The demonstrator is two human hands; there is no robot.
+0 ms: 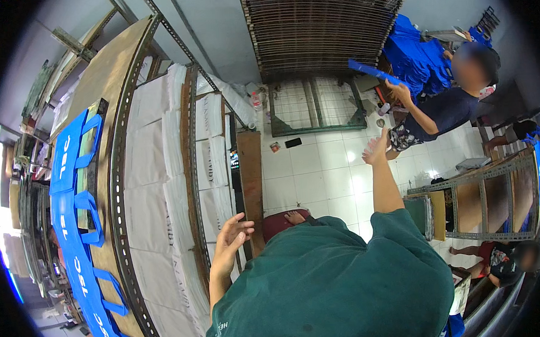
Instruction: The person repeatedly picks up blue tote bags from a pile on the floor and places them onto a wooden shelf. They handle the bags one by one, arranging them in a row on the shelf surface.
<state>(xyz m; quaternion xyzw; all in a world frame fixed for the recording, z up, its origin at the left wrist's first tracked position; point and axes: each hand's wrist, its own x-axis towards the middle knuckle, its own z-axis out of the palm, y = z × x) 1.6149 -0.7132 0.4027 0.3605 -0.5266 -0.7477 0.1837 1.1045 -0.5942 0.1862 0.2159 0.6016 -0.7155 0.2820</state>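
Observation:
My right hand point(376, 150) reaches forward with its fingers stretched out and nothing in it. It is nearest to a co-worker point(439, 113), who holds a flat blue piece of fabric point(367, 68) a little beyond it. My left hand point(229, 238) is raised beside the metal shelf unit, its fingers apart and loosely curved, holding nothing. Close to it are stacks of white printed bags point(211, 156) on the shelf and a brown board point(250, 181). To the left, blue tote bags point(74, 237) with handles lie in a row on a long wooden board point(112, 67).
A large slatted rack point(324, 21) stands ahead, over a green metal frame point(319, 129). A heap of blue fabric point(419, 59) is behind the co-worker. A black phone point(293, 143) lies on the tiled floor point(318, 172). Low shelving point(476, 201) and another person point(503, 261) are at right.

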